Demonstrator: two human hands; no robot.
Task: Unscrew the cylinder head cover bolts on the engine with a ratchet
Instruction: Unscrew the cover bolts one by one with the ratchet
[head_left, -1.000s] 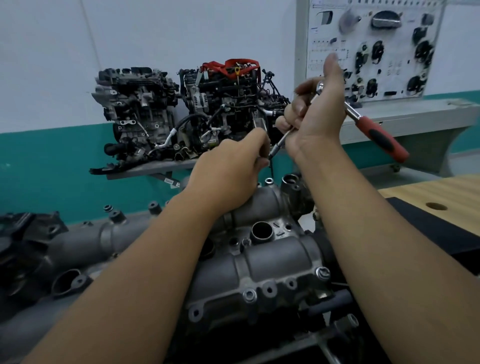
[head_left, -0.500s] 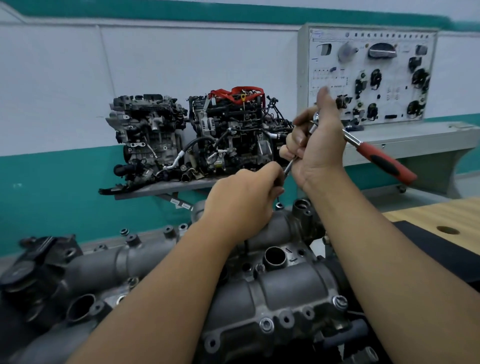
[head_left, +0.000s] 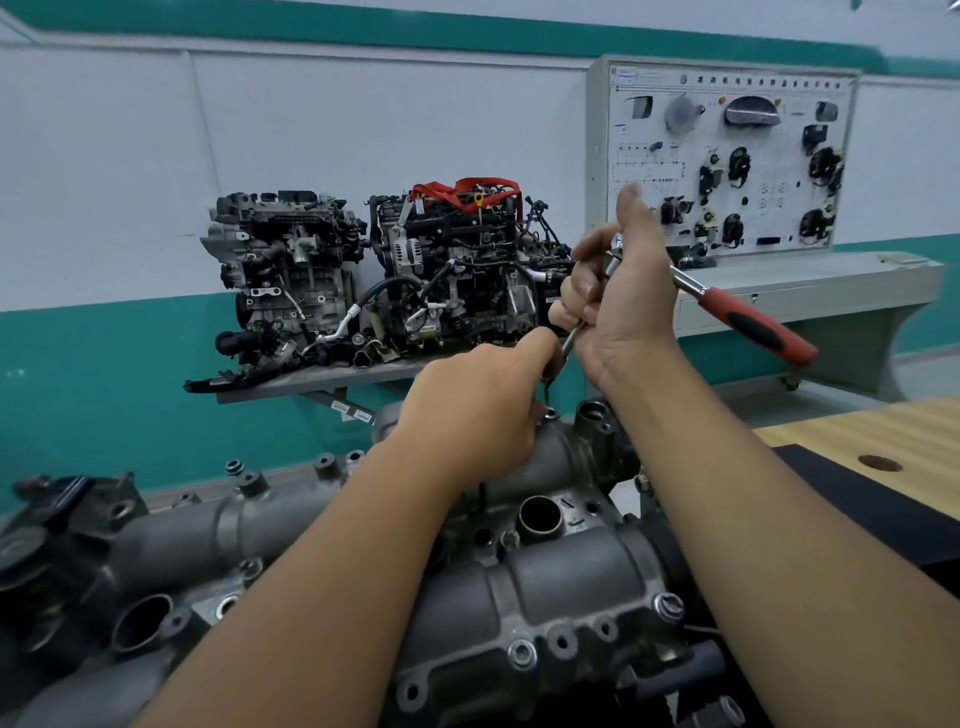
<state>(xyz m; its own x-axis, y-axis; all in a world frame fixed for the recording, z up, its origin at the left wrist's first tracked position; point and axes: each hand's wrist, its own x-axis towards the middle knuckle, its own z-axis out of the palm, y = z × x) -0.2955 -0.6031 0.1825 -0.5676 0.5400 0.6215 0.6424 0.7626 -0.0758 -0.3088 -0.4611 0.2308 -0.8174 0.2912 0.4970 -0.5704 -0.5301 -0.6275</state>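
The grey cylinder head cover fills the lower part of the view, with bolts along its near edge. My right hand grips the head of the ratchet, thumb pointing up, and the red and black handle sticks out to the right. A thin extension bar runs from the ratchet head down to the cover's far edge. My left hand pinches the lower end of that bar just above a bolt hole. The bar's tip is hidden behind my fingers.
Two display engines sit on a wall shelf behind the cover. A white training panel stands on a grey bench at the back right. A wooden table with a black mat lies to the right.
The camera has tilted up, so everything sits lower in view. Both hands keep the same hold on the ratchet and bar, with little movement relative to the cover.
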